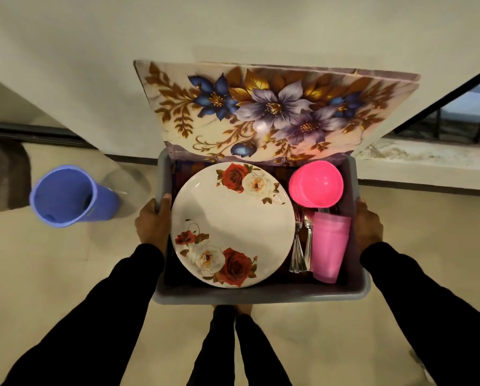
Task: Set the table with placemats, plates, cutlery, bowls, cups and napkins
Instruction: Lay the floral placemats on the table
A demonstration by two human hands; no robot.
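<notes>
Fingers of our left hand (151, 222) curled round the left rim of the gray bin (261, 296), with the thumb lying over the edge. Our right hand (368, 222) held the right wall of the bin, but its fingers were hidden behind the wall, so we could not tell how they lay. Both sleeves were black.

We carried the bin above a pale floor (66, 268). Inside it lay a white plate (232, 225) with red and white roses. We could not tell if more plates sat under it. Pink bowls (316, 183) were stacked in the far right corner. Pink cups (330, 247) lay on their side near the right wall. Forks and spoons (303, 240) lay between the plate and the cups, and their handles were partly hidden. Flowered placemats (275, 110) stood tilted against the far wall of the bin. Some dark cloth showed under the plate, too dim to make out.

On the floor to the left stood a blue bucket (71, 195), well apart from the bin. Our legs and feet showed below the bin, partly cut off.
</notes>
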